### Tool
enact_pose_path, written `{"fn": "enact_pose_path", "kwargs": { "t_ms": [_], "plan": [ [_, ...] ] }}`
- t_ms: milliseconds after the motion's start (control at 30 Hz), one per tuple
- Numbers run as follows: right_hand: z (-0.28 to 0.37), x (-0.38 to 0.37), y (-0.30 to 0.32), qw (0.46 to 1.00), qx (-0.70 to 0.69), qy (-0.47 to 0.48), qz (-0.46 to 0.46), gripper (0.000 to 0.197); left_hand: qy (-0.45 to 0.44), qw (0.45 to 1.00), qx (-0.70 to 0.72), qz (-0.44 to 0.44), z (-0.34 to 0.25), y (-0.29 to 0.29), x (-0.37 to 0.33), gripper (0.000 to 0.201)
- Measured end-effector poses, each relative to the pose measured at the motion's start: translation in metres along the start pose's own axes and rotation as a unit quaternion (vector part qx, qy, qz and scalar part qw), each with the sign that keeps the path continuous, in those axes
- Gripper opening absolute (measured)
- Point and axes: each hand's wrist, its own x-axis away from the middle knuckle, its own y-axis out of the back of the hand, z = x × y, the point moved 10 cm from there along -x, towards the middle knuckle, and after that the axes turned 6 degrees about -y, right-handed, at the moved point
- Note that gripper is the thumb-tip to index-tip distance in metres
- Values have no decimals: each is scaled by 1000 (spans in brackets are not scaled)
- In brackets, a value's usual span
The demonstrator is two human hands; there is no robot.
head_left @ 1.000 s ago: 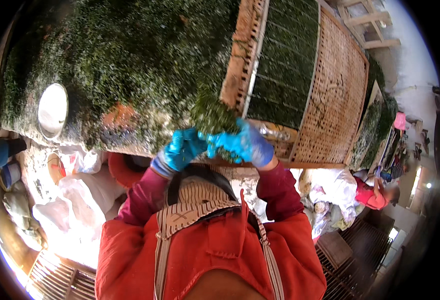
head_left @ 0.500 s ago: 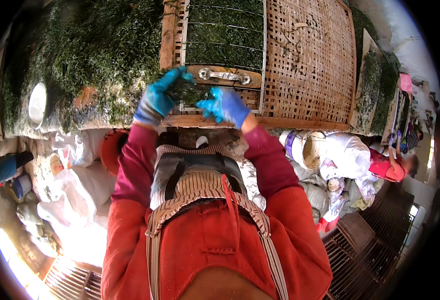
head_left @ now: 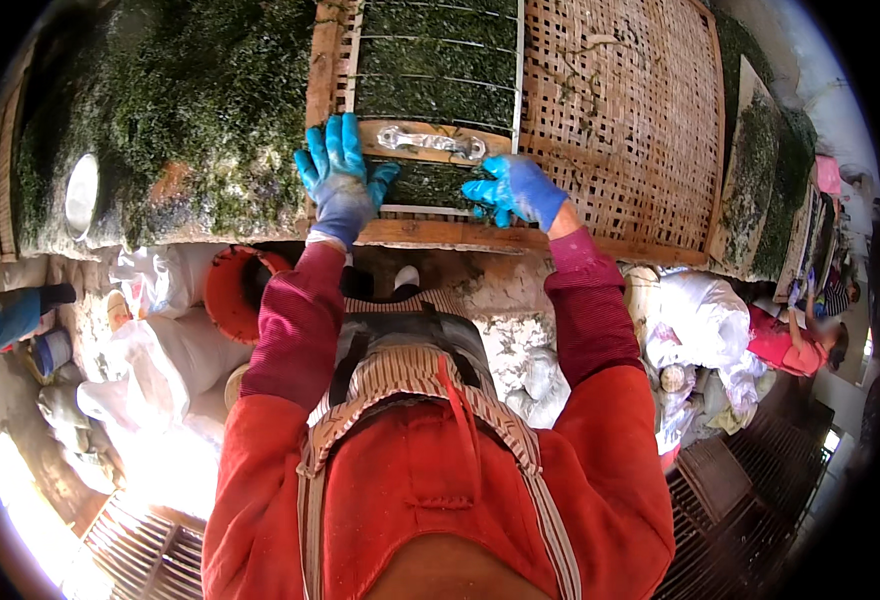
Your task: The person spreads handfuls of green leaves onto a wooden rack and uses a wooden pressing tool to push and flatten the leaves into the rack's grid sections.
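Note:
My left hand (head_left: pixel 342 188), in a blue glove, is open with its fingers spread flat over the left edge of a thin pale frame (head_left: pixel 518 70) crossed by wires. Just right of the frame's near corner is my right hand (head_left: pixel 522 190), also gloved, its fingers apart and slightly bent at the edge of the greens. Dark green shredded plant stuff (head_left: pixel 435 62) fills the frame. Between the hands lies a wooden board with a metal handle (head_left: pixel 430 142), and a strip of greens (head_left: pixel 422 184) fills the near section. Under it all is a woven lattice tray (head_left: pixel 625 130) with a wooden rim.
A large heap of the same greens (head_left: pixel 200 90) covers the table on the left, with a white bowl (head_left: pixel 82 196) in it. Below the table edge stand a red bucket (head_left: pixel 235 295) and white sacks (head_left: pixel 698 305). Another person in red (head_left: pixel 785 340) is at far right.
Both hands have moved apart from the loose clump of greens they held over the frame's near section. That section now shows a layer of greens. The view has shifted slightly.

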Motion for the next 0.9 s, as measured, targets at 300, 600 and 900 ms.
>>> {"fn": "enact_pose_path", "kwargs": {
  "t_ms": [300,600,900],
  "plan": [
    [-40,11,30,992,-36,-113,37,25,8,999,-33,21,-2,6,-5,107],
    [-92,35,87,996,-17,-84,-8,50,-23,999,16,-24,1,13,-6,99],
    [37,109,10,707,381,368,-468,37,-271,960,-2,71,-38,26,39,58]
  ]
}}
